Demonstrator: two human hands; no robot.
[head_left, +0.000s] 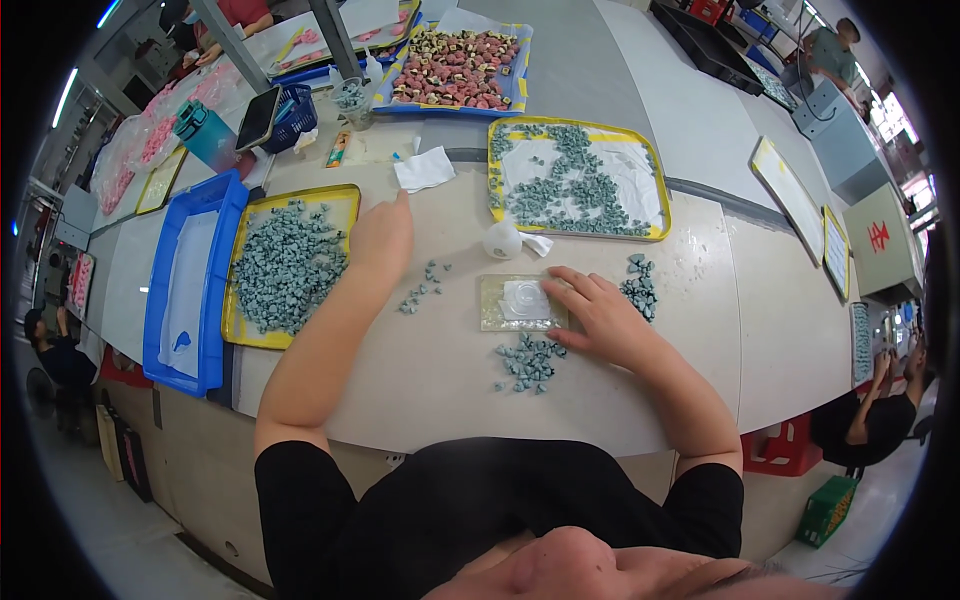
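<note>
My left hand (385, 235) reaches forward between the piles, one finger stretched to the lower edge of a crumpled white tissue (425, 170); its other fingers are hidden. My right hand (608, 315) holds the right end of a clear rectangular block (492, 305), thumb at the near edge and fingers at the far edge. A white patch with a round shape lies on the block. Beyond it stands a round white bottle (502, 241) beside a white scrap. Small grey-green pieces lie in a near pile (530, 362), a right pile (639, 287) and a scattered group (423, 290).
At left, a yellow-rimmed tray (357, 205) heaped with grey-green pieces adjoins a blue bin (160, 290). Another yellow-rimmed tray (665, 215) lies ahead, a blue tray (378, 100) of reddish pieces beyond. A phone (260, 118) leans on a blue basket (296, 125). Other people sit nearby.
</note>
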